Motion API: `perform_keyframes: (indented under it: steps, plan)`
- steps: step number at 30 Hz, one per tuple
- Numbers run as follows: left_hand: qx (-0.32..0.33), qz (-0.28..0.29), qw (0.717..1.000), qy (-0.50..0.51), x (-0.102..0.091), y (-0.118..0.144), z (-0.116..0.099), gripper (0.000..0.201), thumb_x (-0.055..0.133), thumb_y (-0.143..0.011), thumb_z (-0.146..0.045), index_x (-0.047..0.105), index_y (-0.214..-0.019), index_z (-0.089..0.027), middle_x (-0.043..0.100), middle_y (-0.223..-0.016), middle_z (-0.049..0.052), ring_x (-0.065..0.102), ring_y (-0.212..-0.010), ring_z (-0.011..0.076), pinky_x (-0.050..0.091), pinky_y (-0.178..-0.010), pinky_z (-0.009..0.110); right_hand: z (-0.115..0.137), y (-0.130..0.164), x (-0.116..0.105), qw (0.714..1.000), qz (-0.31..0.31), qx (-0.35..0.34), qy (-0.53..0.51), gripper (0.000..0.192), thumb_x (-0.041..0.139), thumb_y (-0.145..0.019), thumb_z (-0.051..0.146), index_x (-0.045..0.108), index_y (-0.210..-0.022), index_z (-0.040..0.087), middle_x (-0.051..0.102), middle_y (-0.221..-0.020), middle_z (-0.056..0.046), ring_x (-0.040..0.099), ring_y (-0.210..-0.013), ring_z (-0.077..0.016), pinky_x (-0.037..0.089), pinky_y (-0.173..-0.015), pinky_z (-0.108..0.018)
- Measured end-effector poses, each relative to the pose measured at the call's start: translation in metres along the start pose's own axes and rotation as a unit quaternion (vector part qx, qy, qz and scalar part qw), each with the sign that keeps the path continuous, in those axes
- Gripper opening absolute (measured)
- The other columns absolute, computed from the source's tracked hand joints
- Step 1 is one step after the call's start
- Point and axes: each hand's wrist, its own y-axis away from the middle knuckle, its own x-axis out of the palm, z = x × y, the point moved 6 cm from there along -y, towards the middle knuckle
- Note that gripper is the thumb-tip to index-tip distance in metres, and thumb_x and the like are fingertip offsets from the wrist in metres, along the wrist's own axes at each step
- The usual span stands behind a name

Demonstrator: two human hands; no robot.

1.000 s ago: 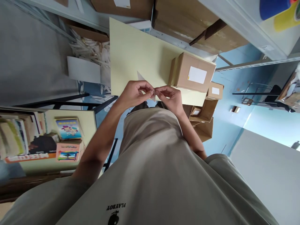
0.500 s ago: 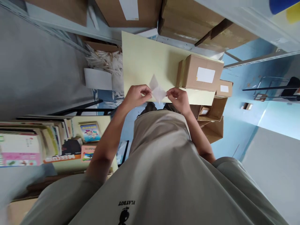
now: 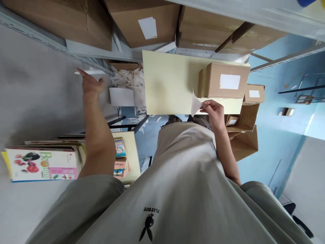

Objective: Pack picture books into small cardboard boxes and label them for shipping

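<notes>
My right hand (image 3: 212,110) is closed, pinching a small piece of thin white paper (image 3: 195,104) by its edge. The paper hangs curved above the front edge of the pale yellow tabletop (image 3: 167,88), left of a labelled cardboard box (image 3: 227,80). Far out to the left is my left hand (image 3: 91,84), raised, with thumb and forefinger stretched apart. A thin white strip (image 3: 98,72) shows edge-on just behind its fingers; whether it touches them I cannot tell.
White crumpled scraps (image 3: 127,78) are heaped left of the tabletop beside a white panel (image 3: 121,97). Upright books (image 3: 43,164) stand at lower left. Cardboard boxes (image 3: 144,22) line the shelf above. Open cartons (image 3: 245,142) are at right.
The white paper between both hands has come apart from my left hand, which has swung far left and opened. My right hand keeps a piece. The view has shifted.
</notes>
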Motion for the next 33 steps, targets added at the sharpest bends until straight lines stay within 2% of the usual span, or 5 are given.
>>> perform_keyframes:
  steps: [6, 10, 15, 27, 33]
  plan:
    - [0.019, 0.079, 0.992, 0.095, 0.051, 0.027, -0.087, 0.031, 0.068, -0.118, -0.023, 0.066, -0.147, -0.010, 0.079, -0.162, 0.016, 0.081, -0.136, 0.0263, 0.060, -0.133, 0.060, -0.004, 0.002, -0.005, 0.998, -0.037, 0.022, -0.035, 0.053, 0.098, -0.086, 0.075, 0.077, -0.090, 0.027, 0.083, -0.092, -0.002, 0.084, -0.094, -0.0222, 0.074, -0.085, -0.036]
    - [0.282, 0.220, 0.886, 0.293, 0.092, 0.162, -0.207, 0.048, 0.086, -0.104, -0.059, 0.072, -0.138, -0.028, 0.078, -0.163, 0.010, 0.064, -0.166, 0.0357, 0.058, -0.137, 0.059, -0.008, -0.001, -0.010, 0.996, -0.049, 0.030, -0.064, 0.051, 0.098, -0.087, 0.075, 0.078, -0.091, 0.027, 0.088, -0.110, -0.004, 0.084, -0.110, -0.0241, 0.075, -0.096, -0.039]
    - [0.337, 0.316, 0.825, 0.325, 0.103, 0.303, -0.298, 0.055, 0.099, -0.094, -0.052, 0.067, -0.133, -0.030, 0.084, -0.152, 0.012, 0.055, -0.176, 0.0376, 0.052, -0.141, 0.059, -0.005, 0.001, -0.014, 0.994, -0.059, 0.025, -0.093, 0.055, 0.095, -0.088, 0.081, 0.082, -0.100, 0.029, 0.088, -0.132, -0.006, 0.081, -0.133, -0.0289, 0.071, -0.113, -0.046]
    - [0.198, 0.312, 0.833, 0.412, 0.123, 0.316, -0.315, 0.047, 0.080, -0.107, -0.074, 0.061, -0.108, -0.030, 0.086, -0.126, 0.010, 0.078, -0.147, 0.0342, 0.064, -0.120, 0.051, 0.012, 0.003, -0.016, 0.998, -0.043, -0.009, -0.053, 0.066, 0.080, -0.095, 0.094, 0.079, -0.112, 0.030, 0.084, -0.144, -0.010, 0.078, -0.142, -0.0295, 0.069, -0.113, -0.046]
    - [0.080, 0.309, 0.833, 0.453, 0.140, 0.306, -0.311, 0.062, 0.064, -0.106, -0.091, 0.058, -0.102, -0.029, 0.077, -0.100, 0.005, 0.082, -0.110, 0.0279, 0.066, -0.092, 0.041, -0.008, -0.020, -0.076, 0.987, -0.146, -0.038, 0.048, 0.068, 0.076, -0.095, 0.096, 0.076, -0.109, 0.029, 0.085, -0.118, -0.010, 0.080, -0.110, -0.0253, 0.068, -0.093, -0.039]
